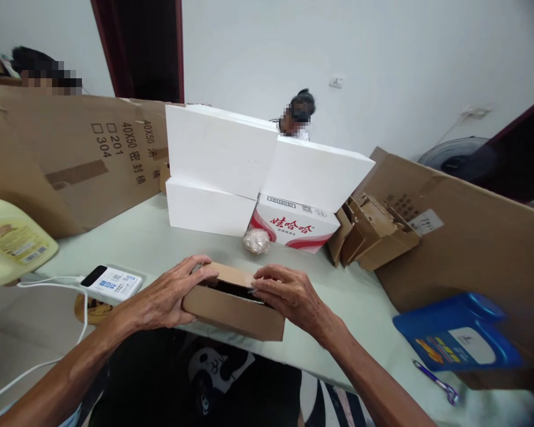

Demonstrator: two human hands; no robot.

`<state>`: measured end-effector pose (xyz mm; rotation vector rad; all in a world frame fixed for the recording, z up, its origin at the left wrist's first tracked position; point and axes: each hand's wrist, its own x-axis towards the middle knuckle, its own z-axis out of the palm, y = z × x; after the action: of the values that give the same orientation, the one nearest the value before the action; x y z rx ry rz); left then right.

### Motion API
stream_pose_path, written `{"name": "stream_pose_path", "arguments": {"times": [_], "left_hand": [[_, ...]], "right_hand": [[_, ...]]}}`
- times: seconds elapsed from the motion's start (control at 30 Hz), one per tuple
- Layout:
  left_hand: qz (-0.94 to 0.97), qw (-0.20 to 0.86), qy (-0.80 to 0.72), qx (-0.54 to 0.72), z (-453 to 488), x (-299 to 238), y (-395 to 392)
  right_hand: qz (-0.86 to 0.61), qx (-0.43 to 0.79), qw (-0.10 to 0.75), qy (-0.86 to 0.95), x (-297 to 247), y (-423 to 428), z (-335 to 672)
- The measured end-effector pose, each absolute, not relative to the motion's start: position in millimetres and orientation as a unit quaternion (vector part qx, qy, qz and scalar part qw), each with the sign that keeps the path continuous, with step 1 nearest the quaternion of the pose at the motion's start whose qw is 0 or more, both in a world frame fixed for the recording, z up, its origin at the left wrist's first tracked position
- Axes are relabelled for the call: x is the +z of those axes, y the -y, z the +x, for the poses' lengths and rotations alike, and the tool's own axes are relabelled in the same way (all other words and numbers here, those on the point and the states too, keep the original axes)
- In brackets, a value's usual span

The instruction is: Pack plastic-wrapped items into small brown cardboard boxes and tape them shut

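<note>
A small brown cardboard box (pixel 231 308) lies at the near edge of the pale table (pixel 160 243). My left hand (pixel 167 296) wraps round its left end, fingers curled over the top flap. My right hand (pixel 289 295) rests on the box's right side, fingertips pressing the flap edge down over a dark gap. Both hands are closed on the box.
White foam blocks (pixel 218 148) and a red-and-white carton (pixel 293 228) stand behind, with a small wrapped ball (pixel 256 241) in front. Folded cartons (pixel 374 231), a blue bottle (pixel 458 332), a yellow bottle (pixel 9 240), a power bank (pixel 111 283) and large cardboard sheets (pixel 66 154) surround. A person sits beyond.
</note>
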<state>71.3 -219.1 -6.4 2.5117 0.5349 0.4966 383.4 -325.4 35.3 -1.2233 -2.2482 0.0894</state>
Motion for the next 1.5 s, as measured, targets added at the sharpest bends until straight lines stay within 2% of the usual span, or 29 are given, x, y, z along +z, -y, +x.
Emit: {"name": "stream_pose_path", "arguments": {"times": [0.23, 0.47, 0.73, 0.87, 1.0, 1.2, 1.33, 1.5], "left_hand": [[0.920, 0.287, -0.187, 0.190, 72.8, -6.3, 217.0], [0.917, 0.304, -0.177, 0.190, 74.1, -8.4, 214.8], [0.923, 0.296, -0.177, 0.169, 71.1, -9.2, 220.7], [0.926, 0.285, -0.173, 0.179, 66.4, -11.4, 226.5], [0.925, 0.281, -0.181, 0.179, 58.8, -12.5, 233.5], [0.926, 0.271, -0.190, 0.179, 51.8, -19.9, 240.2], [0.928, 0.261, -0.197, 0.179, 50.8, -23.0, 241.2], [0.932, 0.242, -0.196, 0.183, 50.3, -26.2, 240.4]], "right_hand": [[-0.451, 0.079, 0.342, 0.821, 29.0, 321.7, 382.1], [-0.452, 0.204, 0.420, 0.760, 30.8, 318.7, 375.3], [-0.548, 0.360, 0.482, 0.581, 29.7, 319.4, 380.4], [-0.548, 0.386, 0.550, 0.498, 24.8, 312.5, 394.1], [-0.578, 0.315, 0.608, 0.444, 11.0, 297.3, 418.8], [-0.635, 0.151, 0.595, 0.470, -30.2, 255.9, 455.7], [-0.667, 0.043, 0.552, 0.499, -56.6, 219.1, 473.0], [-0.701, -0.053, 0.456, 0.546, -86.6, 174.6, 487.4]]}}
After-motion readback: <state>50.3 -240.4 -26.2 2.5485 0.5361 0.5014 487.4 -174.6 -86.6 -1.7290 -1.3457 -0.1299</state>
